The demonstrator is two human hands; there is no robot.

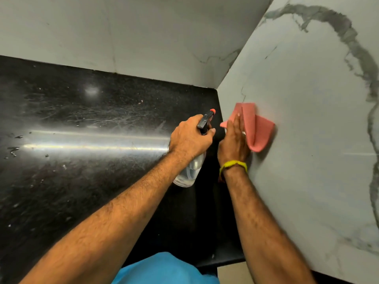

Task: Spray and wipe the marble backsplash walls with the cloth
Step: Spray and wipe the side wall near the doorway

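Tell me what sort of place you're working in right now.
Probably a kitchen corner: a polished black stone countertop meets white grey-veined marble backsplash walls, with a clear plastic spray bottle and pink cloth in use.

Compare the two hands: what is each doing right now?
The left hand grips the spray bottle over the black counter; the right hand presses the pink cloth flat on the marble wall. Left fingers are curled, right fingers straight. The right wrist wears a yellow band; the left is bare. Both forearms are bare.

Glossy black countertop, streaked light glare, beige floor
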